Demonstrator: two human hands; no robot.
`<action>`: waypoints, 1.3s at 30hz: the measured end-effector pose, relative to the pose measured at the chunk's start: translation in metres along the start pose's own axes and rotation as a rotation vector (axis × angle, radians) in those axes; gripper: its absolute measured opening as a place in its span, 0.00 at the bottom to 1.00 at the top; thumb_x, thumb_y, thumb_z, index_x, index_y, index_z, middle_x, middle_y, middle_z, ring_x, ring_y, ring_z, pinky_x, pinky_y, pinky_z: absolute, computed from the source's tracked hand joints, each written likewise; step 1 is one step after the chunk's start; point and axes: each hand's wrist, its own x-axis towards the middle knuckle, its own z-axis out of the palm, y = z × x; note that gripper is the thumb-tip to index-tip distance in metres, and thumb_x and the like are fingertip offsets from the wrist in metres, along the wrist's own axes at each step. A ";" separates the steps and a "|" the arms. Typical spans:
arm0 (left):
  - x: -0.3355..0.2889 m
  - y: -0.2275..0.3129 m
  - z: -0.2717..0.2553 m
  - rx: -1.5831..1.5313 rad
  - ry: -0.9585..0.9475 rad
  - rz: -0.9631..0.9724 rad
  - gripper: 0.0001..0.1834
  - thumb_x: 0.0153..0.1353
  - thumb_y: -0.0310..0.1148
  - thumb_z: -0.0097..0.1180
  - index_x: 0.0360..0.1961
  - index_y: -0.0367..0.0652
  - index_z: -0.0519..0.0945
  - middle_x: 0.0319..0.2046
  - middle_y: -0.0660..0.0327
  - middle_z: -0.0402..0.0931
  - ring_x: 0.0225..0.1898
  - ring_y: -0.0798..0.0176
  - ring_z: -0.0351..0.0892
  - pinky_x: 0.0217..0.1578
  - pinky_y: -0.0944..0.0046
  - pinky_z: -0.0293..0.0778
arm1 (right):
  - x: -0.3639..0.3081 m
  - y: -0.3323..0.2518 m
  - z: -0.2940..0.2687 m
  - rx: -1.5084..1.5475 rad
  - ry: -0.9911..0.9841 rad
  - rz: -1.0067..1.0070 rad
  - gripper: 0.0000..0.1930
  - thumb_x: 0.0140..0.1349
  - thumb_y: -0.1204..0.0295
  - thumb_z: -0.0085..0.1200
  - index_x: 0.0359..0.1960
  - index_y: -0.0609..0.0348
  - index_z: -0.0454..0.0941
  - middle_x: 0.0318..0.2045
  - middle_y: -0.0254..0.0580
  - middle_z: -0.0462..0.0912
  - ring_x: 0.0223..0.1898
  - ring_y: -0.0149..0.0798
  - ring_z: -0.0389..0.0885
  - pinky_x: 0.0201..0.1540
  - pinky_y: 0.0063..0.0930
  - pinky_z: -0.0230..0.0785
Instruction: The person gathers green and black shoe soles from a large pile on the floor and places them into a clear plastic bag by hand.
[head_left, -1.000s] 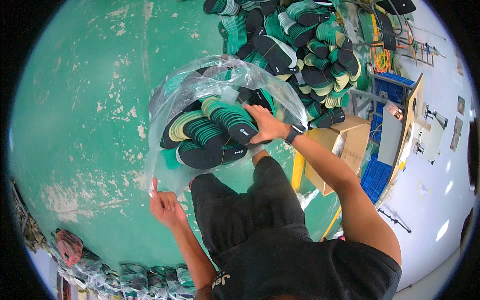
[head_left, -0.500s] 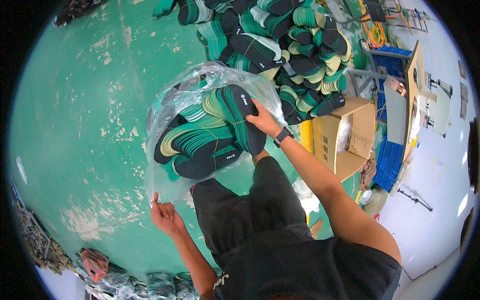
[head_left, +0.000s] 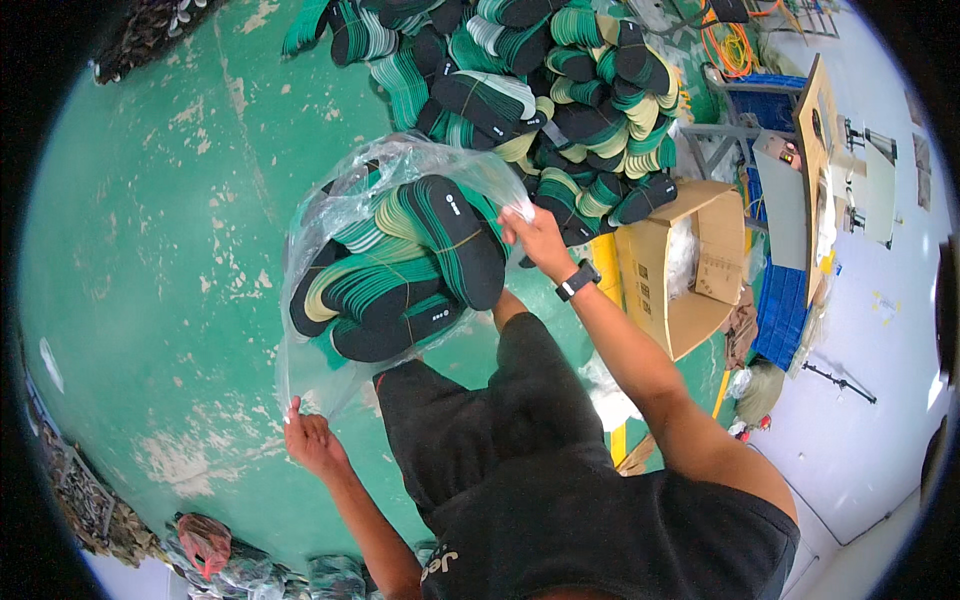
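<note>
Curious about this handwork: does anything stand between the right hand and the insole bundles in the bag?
Only the clear bag's rim, pinched by the right hand beside them; the bag is open, and nothing visible covers the top bundle.

Green floor [head_left: 130,330], paint worn in patches; pale wall [head_left: 870,325] at right.
</note>
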 end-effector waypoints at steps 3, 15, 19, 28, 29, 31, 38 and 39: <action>-0.012 -0.009 -0.018 0.060 -0.049 -0.045 0.12 0.62 0.30 0.49 0.41 0.30 0.75 0.13 0.72 0.60 0.14 0.78 0.55 0.19 0.74 0.53 | -0.039 -0.047 0.008 0.214 -0.153 0.134 0.15 0.64 0.61 0.48 0.24 0.58 0.73 0.15 0.24 0.64 0.19 0.19 0.61 0.22 0.16 0.52; -0.018 -0.077 -0.069 0.343 -0.185 0.039 0.23 0.67 0.42 0.43 0.14 0.45 0.63 0.11 0.67 0.60 0.15 0.70 0.60 0.19 0.67 0.57 | -0.154 -0.012 0.020 0.206 0.026 0.237 0.15 0.63 0.62 0.47 0.20 0.55 0.71 0.14 0.24 0.65 0.16 0.20 0.60 0.19 0.17 0.47; 0.007 0.002 -0.047 0.018 -0.122 0.105 0.21 0.67 0.40 0.45 0.15 0.47 0.61 0.14 0.70 0.55 0.15 0.73 0.53 0.17 0.69 0.52 | -0.137 -0.073 0.064 0.020 0.052 0.135 0.11 0.57 0.70 0.48 0.20 0.62 0.73 0.14 0.30 0.67 0.16 0.29 0.63 0.21 0.30 0.55; -0.124 0.008 -0.120 0.265 -0.006 0.046 0.19 0.58 0.34 0.52 0.11 0.46 0.64 0.12 0.72 0.57 0.15 0.75 0.54 0.17 0.70 0.49 | -0.235 -0.067 0.042 0.110 -0.044 0.364 0.12 0.61 0.64 0.48 0.21 0.54 0.70 0.12 0.21 0.60 0.13 0.21 0.57 0.16 0.18 0.46; -0.134 0.003 -0.123 0.314 -0.017 0.015 0.20 0.58 0.36 0.53 0.11 0.45 0.65 0.11 0.71 0.57 0.15 0.74 0.55 0.17 0.69 0.49 | -0.241 -0.046 0.027 0.197 -0.094 0.357 0.13 0.61 0.64 0.49 0.20 0.54 0.70 0.13 0.22 0.62 0.14 0.21 0.58 0.16 0.19 0.47; -0.146 -0.014 -0.138 0.491 -0.034 -0.019 0.19 0.56 0.38 0.52 0.11 0.43 0.68 0.10 0.68 0.60 0.15 0.71 0.58 0.18 0.67 0.53 | -0.245 -0.007 0.018 0.205 -0.123 0.392 0.14 0.59 0.62 0.51 0.20 0.55 0.72 0.13 0.24 0.64 0.15 0.23 0.61 0.17 0.21 0.50; -0.151 -0.069 -0.246 0.759 -0.248 0.061 0.21 0.56 0.45 0.52 0.21 0.33 0.79 0.15 0.56 0.73 0.20 0.64 0.74 0.26 0.60 0.68 | -0.349 0.073 0.074 -0.122 -0.161 0.471 0.18 0.61 0.55 0.50 0.22 0.55 0.73 0.13 0.27 0.65 0.15 0.24 0.61 0.18 0.23 0.55; -0.153 -0.067 -0.260 0.707 -0.244 -0.002 0.20 0.56 0.45 0.54 0.20 0.36 0.78 0.16 0.61 0.73 0.20 0.68 0.71 0.25 0.64 0.65 | -0.350 0.074 0.082 0.021 -0.064 0.474 0.18 0.61 0.55 0.50 0.22 0.56 0.72 0.12 0.24 0.61 0.13 0.23 0.57 0.16 0.21 0.50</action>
